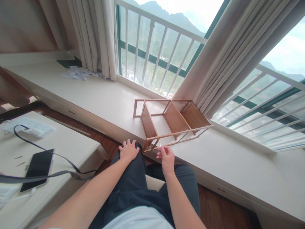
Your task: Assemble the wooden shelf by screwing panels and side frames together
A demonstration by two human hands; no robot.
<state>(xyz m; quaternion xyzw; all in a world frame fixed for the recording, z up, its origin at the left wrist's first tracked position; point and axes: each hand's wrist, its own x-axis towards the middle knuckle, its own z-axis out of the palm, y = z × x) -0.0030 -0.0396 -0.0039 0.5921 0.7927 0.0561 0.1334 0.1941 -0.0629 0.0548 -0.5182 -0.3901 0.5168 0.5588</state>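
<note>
My left hand (129,150) lies on my left knee with its fingers spread, holding nothing. Pinched between the thumb and fingers of my right hand (166,156) is a thin metal rod (159,142); its lower end is hidden by the fingers. The rod's tip is at the near edge of a brown wooden shelf rack (178,117). I cannot tell whether it touches the frame. The rack lies on its side on the white window ledge, its three shelf panels standing on edge, and one corner of it comes close to my left knee.
Along the window runs the white ledge (228,159), with paper scraps (76,73) at its left. A white table (78,140) on my left bears a phone (38,167), a white box (35,128) and a black strap (57,153). Curtains (214,60) hang behind the rack.
</note>
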